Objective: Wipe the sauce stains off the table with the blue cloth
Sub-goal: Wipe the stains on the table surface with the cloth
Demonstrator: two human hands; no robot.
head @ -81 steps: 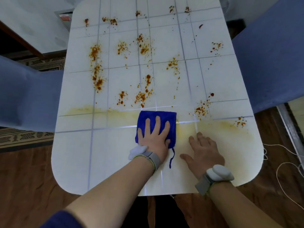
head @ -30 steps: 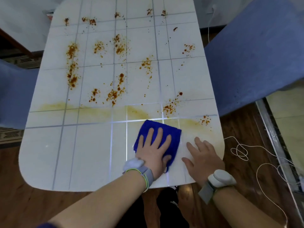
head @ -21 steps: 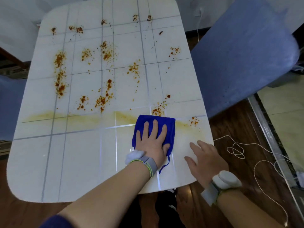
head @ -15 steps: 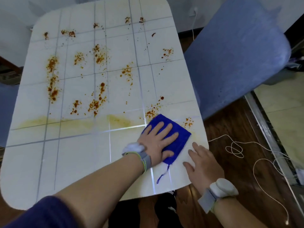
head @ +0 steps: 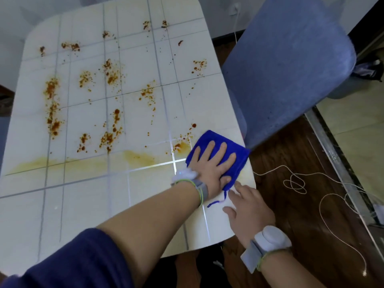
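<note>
Head view: left hand (head: 211,166) flat, fingers straight and spread, presses the blue cloth (head: 214,136) at the tabletop (head: 83,204) right edge. Right hand (head: 249,206) open, fingers relaxed, rests near the near-right corner, just beside the cloth. Sauce stains (head: 110,138) cover the far half.

A blue upholstered chair (head: 291,69) stands at the right on a dark wood floor (head: 291,215), where a thin white cord (head: 294,181) lies in loose loops near a metal strip (head: 336,163) that edges pale tiles (head: 357,125), and a white plug (head: 235,9) sits on the wall behind the chair.
</note>
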